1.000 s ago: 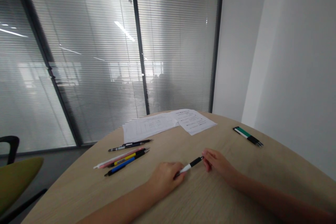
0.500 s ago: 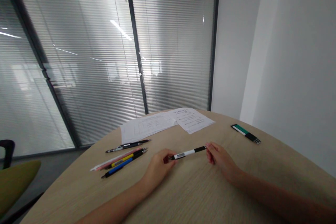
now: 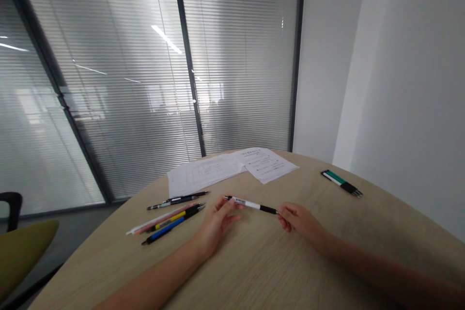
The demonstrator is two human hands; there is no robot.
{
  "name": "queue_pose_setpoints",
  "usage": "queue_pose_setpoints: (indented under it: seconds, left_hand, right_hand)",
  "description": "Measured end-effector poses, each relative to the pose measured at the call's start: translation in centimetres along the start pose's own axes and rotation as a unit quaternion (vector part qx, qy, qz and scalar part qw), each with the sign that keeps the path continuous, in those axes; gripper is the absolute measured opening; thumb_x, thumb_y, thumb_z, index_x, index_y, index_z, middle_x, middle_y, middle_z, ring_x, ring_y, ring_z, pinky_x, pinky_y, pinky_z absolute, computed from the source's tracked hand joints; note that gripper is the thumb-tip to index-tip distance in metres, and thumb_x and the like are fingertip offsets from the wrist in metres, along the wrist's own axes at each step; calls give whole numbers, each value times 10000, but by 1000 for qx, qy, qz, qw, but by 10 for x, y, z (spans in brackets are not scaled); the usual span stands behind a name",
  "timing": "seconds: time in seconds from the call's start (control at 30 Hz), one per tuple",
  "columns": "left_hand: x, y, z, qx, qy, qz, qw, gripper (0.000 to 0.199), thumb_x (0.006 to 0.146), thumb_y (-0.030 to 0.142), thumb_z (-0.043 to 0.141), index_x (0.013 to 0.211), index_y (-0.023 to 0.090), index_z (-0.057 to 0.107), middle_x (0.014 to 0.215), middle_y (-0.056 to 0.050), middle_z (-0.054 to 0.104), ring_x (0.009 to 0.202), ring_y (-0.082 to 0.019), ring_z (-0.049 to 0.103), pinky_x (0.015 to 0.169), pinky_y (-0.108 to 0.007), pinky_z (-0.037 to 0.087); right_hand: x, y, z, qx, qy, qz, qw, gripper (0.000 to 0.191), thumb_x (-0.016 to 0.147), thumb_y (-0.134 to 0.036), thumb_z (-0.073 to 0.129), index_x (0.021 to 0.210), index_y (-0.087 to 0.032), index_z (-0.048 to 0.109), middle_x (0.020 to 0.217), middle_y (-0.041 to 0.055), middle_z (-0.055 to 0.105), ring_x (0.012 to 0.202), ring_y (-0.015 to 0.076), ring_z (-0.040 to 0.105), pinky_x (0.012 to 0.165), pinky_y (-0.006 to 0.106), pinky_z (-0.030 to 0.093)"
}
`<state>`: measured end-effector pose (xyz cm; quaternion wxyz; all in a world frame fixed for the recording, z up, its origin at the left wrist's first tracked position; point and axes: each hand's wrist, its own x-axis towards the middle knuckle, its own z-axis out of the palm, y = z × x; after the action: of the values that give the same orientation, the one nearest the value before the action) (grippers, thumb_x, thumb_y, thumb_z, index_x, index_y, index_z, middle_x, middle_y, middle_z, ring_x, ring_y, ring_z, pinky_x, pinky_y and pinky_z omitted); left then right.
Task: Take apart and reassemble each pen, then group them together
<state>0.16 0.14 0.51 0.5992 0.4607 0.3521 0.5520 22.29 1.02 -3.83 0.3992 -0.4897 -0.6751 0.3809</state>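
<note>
A white and black pen (image 3: 253, 205) stretches between my two hands over the wooden table. My right hand (image 3: 293, 218) pinches its tip end. Near the clicker end, my left hand (image 3: 220, 220) has its thumb and forefinger on the white barrel, with the other fingers partly spread below. To the left of my left hand lie a blue pen (image 3: 167, 229), a yellow pen (image 3: 170, 221), pinkish and white pens, and dark pens (image 3: 178, 200) farther back.
Printed papers (image 3: 271, 167) lie at the table's (image 3: 261, 271) far edge. Several green, white and black pens (image 3: 341, 182) rest at the right. A green chair (image 3: 27, 252) stands left of the table, and blinds hang behind glass beyond it.
The pen has tilted, its clicker end rising and its tip end lowering. My right hand has moved slightly left and down; my left fingers have shifted up and loosened.
</note>
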Motion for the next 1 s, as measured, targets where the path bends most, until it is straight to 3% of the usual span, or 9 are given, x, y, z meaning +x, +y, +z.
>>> queue_pose_setpoints:
  seconds: [0.17, 0.3, 0.43, 0.57, 0.67, 1.0]
  left_hand:
    - [1, 3, 4, -114, -12, -34, 993, 75, 793, 148, 500, 725, 163, 528, 847, -87, 669, 873, -197, 601, 735, -302, 466]
    - [4, 11, 3, -161, -12, -50, 986, 192, 842, 169, 388, 691, 169, 506, 608, -36, 627, 631, -161, 621, 676, -301, 475]
    - [8, 21, -1, -222, -54, -79, 970, 322, 868, 221, 285, 631, 169, 496, 436, 23, 470, 399, -108, 484, 567, -302, 482]
    - [10, 30, -7, -249, -110, -120, 955, 421, 838, 418, 334, 546, 151, 477, 374, 66, 310, 294, -59, 301, 315, -155, 333]
    - [10, 34, -10, -252, -151, -135, 946, 435, 807, 425, 384, 472, 152, 435, 357, 96, 180, 277, -41, 162, 254, -119, 219]
    - [11, 41, -12, -264, -162, -99, 946, 316, 733, 237, 401, 428, 170, 360, 380, 102, 95, 301, -45, 63, 241, -117, 219]
  right_hand:
    - [0, 1, 2, 8, -29, -23, 999, 315, 789, -383, 386, 618, -164, 533, 516, -9, 518, 445, 88, 458, 460, 213, 352]
    - [-1, -1, 1, 47, -3, -22, 999, 328, 793, -409, 366, 715, -154, 557, 556, -2, 524, 462, 92, 466, 471, 220, 361]
    - [-1, -2, 0, 38, -11, -19, 999, 307, 797, -393, 375, 720, -156, 554, 553, -4, 521, 462, 90, 466, 475, 218, 364]
    - [-1, -1, 1, 42, -18, -25, 999, 297, 803, -374, 366, 726, -155, 552, 551, -5, 521, 463, 90, 467, 474, 215, 370]
    - [0, -1, 1, 37, -20, -28, 999, 288, 809, -359, 361, 737, -155, 551, 554, -6, 521, 467, 90, 467, 474, 212, 370]
    - [0, -1, 1, 3, -38, -26, 999, 267, 811, -282, 352, 704, -158, 563, 537, -6, 531, 481, 97, 476, 488, 212, 371]
